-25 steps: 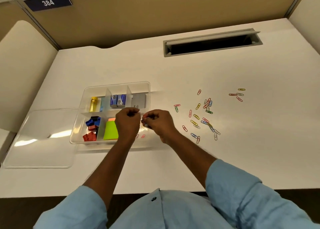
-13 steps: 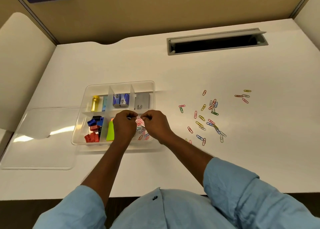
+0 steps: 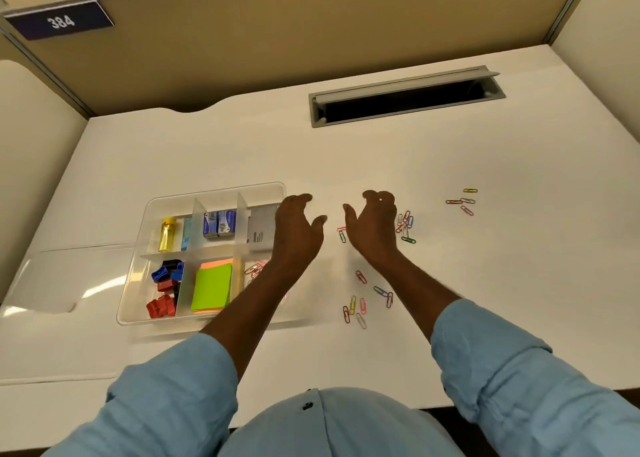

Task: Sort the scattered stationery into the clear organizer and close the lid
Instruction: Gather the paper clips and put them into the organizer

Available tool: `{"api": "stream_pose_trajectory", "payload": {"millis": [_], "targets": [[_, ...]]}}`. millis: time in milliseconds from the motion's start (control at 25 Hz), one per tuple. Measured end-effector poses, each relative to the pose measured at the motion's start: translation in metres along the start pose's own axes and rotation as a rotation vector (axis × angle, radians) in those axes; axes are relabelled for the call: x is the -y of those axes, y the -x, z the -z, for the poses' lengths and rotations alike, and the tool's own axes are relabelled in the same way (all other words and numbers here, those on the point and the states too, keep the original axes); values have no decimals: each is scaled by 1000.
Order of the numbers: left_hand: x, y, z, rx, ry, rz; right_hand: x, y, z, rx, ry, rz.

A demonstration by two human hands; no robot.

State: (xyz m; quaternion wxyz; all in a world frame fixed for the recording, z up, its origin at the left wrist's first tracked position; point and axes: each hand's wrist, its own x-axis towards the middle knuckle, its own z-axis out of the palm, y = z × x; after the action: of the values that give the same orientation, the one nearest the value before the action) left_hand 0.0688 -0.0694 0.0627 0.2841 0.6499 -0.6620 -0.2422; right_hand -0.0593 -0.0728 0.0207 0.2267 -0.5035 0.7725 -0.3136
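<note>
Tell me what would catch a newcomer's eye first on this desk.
The left hand and right hand hover open, holding nothing, at the desk's middle. Coloured paper clips lie scattered around and right of them, while the clear organizer sits at left with bright green sticky notes in its front middle compartment and its lid lying off beside it.

The person wears a plain light blue shirt (image 3: 329,429). Both sleeves are rolled back. The left sleeve (image 3: 173,387) ends in a thick folded cuff, and so does the right sleeve (image 3: 502,363), with creases running across the roll. One small dark button (image 3: 307,405) sits on the front placket. The forearms, left hand (image 3: 298,235) and right hand (image 3: 374,228) are bare.
</note>
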Motion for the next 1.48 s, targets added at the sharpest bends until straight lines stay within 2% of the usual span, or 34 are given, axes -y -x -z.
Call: {"api": "stream_pose_trajectory", "payload": {"millis": [200,320,400,480,640,880,1040,1200,1360,1480], "targets": [[-19,-6,-55,287,-144,150,-77,-52,45,1,353,-45],[-26,-2,-83,419,-266,286,-120,-76,71,6,397,-92],[-28,3,-98,461,-303,378,-138,-85,80,26,382,-127],[-28,8,-110,477,-329,394,-147,-87,79,52,363,-144],[-27,16,-129,446,-295,287,-143,-77,62,93,374,-52],[-12,21,-135,512,-426,-35,-126,-49,36,185,313,211],[-2,26,-127,549,-429,-153,-133,-31,34,324,264,379],[-2,21,-111,620,-459,-192,-134,-15,33,404,393,362],[9,34,-99,530,-473,-246,-128,15,29,289,343,297],[14,38,-98,466,-511,-263,-123,21,32,248,395,311]]}}
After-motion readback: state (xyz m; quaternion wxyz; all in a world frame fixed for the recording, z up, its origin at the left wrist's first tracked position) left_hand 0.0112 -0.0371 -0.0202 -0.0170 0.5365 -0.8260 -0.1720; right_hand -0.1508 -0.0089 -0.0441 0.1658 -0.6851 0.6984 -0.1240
